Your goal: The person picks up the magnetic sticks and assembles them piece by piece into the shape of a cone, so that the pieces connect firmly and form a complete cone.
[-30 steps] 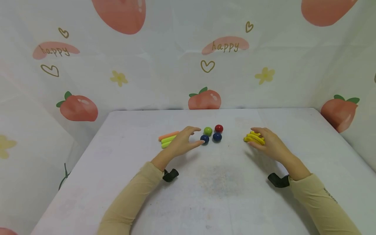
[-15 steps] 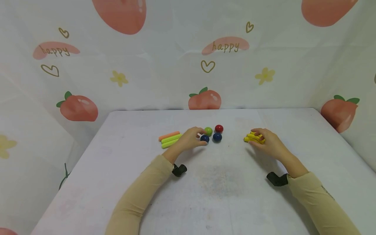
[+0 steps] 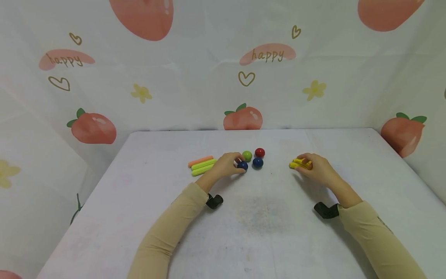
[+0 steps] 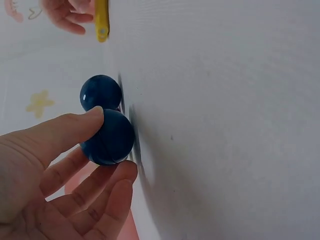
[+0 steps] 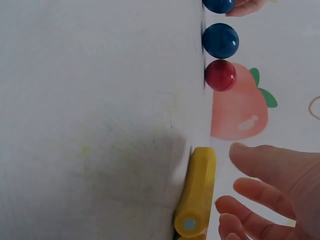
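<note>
My left hand (image 3: 225,165) pinches a glossy dark blue ball (image 4: 111,140), its thumb on one side and fingertips on the other. Beside that ball sit a second blue ball (image 3: 258,162), a green ball (image 3: 247,155) and a red ball (image 3: 259,152). At the right, my right hand (image 3: 322,169) hovers over a small bunch of yellow toy bananas (image 3: 295,165). In the right wrist view its thumb and loosely bent fingers stand a little apart from the nearest yellow banana (image 5: 196,192). The hand hides part of the bunch in the head view.
Left of the balls lie an orange stick (image 3: 200,161) and yellow-green sticks (image 3: 203,167), partly behind my left hand. A white table (image 3: 265,248) bears everything. Behind it hangs a white cloth (image 3: 195,69) printed with peaches. Black wrist cameras (image 3: 326,210) jut from both sleeves.
My left hand has moved right from beside the sticks, and its thumb and fingers have closed on the near blue ball. The right hand has come slightly nearer the bananas.
</note>
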{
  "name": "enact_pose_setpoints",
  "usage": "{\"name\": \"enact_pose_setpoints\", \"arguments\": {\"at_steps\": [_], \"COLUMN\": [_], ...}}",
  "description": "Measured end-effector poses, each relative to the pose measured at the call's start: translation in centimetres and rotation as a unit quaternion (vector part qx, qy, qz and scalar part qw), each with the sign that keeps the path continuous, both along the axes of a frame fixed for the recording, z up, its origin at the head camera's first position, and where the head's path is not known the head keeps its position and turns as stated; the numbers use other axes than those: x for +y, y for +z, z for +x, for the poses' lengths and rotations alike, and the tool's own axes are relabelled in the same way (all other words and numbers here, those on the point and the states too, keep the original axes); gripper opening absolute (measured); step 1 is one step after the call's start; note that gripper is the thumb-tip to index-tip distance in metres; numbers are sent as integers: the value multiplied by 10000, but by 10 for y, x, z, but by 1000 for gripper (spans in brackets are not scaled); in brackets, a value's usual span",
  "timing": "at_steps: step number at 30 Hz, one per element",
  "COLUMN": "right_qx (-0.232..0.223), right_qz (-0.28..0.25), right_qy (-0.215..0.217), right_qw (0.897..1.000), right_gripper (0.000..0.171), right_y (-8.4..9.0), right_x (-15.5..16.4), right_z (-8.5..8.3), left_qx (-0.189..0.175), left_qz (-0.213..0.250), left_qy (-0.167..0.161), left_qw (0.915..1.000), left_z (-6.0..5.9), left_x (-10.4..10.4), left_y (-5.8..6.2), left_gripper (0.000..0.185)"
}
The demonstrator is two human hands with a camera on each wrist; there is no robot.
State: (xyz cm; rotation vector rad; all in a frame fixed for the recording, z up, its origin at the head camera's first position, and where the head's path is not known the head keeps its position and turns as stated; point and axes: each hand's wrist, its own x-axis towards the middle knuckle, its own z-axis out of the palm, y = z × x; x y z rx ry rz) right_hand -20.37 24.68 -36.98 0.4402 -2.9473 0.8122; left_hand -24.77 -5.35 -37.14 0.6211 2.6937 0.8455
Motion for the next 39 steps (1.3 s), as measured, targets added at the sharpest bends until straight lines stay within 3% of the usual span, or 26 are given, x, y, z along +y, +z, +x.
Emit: {"name": "enact_pose_setpoints", "arguments": {"at_steps": [14,26,39], "right_qx": [-267,-673,-1244], "right_qz": [122,396,-323], "right_qy": [21,138,793], "right_qw": [9996,9969,9885], "right_gripper": [28,26,19], "right_y": [-4,-2,4], "right_x": [-1,-10,-41], "right_z": [-4,-5,10], "left_qx": [-165,-746,-1086], "left_qz": [465,1006,1396], "left_qy": [-239,-93,-229], "left_qw": [9985,9921,9840], "left_z": [13,30,43], "left_x": [-11,-26,-30], "left_y": [-3,-4,-6], "left_gripper": [34,36,36]}}
